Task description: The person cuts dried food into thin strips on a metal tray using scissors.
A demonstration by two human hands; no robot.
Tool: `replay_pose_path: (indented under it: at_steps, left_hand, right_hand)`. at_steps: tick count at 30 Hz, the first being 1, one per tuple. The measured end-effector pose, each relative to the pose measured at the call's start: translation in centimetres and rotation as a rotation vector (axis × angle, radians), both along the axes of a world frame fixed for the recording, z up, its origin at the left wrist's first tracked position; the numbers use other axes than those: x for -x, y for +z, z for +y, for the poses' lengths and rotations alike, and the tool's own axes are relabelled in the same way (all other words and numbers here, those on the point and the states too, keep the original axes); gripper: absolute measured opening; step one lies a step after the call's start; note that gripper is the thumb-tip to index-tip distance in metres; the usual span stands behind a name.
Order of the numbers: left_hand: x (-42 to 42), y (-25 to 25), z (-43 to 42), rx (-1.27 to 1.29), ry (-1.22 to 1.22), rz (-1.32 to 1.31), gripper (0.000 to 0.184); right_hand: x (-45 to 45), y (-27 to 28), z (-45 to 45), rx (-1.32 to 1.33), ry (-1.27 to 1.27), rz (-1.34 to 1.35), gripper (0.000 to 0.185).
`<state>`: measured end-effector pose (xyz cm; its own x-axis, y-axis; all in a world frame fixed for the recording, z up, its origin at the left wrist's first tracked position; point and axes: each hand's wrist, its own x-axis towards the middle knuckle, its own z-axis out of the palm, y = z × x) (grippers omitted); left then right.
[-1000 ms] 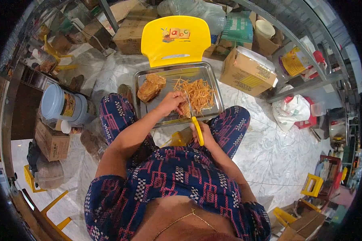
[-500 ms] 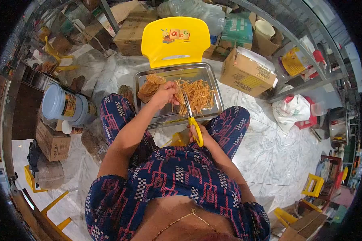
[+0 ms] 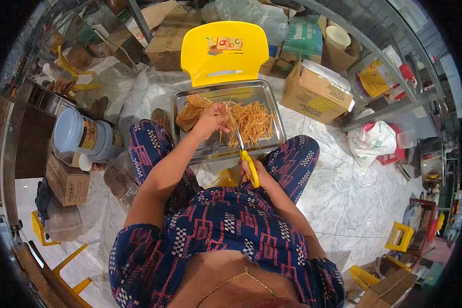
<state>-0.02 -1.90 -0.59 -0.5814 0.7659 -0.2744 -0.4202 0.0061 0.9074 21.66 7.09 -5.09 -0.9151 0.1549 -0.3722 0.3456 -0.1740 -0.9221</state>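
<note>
A steel tray [image 3: 238, 88] lies in front of me, with a pile of thin brown strips [image 3: 254, 123] on its right side and a stack of brown textured sheets [image 3: 191, 113] on its left. My left hand [image 3: 214, 120] is closed over the middle of the tray, its fingers pinching a small brown piece beside the strips. Yellow-handled scissors [image 3: 251, 168] are gripped in my right hand [image 3: 259, 172] at the tray's near edge. Their blades point up and away, close to my left fingertips. Whether the blades touch the piece is too small to tell.
A yellow chair back [image 3: 225, 46] rises behind the tray. Cardboard boxes [image 3: 317, 92] stand to the right and behind. Blue buckets [image 3: 82, 132] sit at the left. A white bag [image 3: 373, 143] lies at the right beside metal shelving.
My left hand has moved up and left, away from the tray's near edge, with a smaller piece showing at its fingers. The scissors have shifted slightly left.
</note>
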Motion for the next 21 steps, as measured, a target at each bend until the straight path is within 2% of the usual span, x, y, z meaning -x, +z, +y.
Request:
replay_pose_path:
  at_steps: [3, 5, 8, 10, 15, 21]
  left_hand:
    - [-0.1, -0.3, 0.0, 0.004, 0.006, 0.017, 0.014]
    - [0.0, -0.5, -0.1, 0.006, -0.039, 0.03, 0.02]
    - [0.0, -0.7, -0.1, 0.016, -0.059, 0.039, 0.02]
    - [-0.2, -0.4, -0.1, 0.015, -0.045, 0.037, 0.019]
    - [0.0, -0.9, 0.0, -0.025, -0.003, 0.041, 0.019]
    - [0.4, -0.5, -0.2, 0.047, -0.018, 0.033, 0.018]
  right_hand:
    - [0.0, -0.3, 0.0, 0.01, -0.012, -0.003, 0.038]
    - [0.0, -0.5, 0.0, 0.017, -0.017, 0.003, 0.037]
    - [-0.1, -0.3, 0.1, 0.013, -0.01, -0.024, 0.035]
    - [-0.1, 0.1, 0.1, 0.094, -0.078, -0.061, 0.032]
    - [0.0, 2.0, 0.2, 0.028, -0.083, -0.119, 0.028]
    - [0.0, 1.8, 0.2, 0.006, -0.092, -0.097, 0.02]
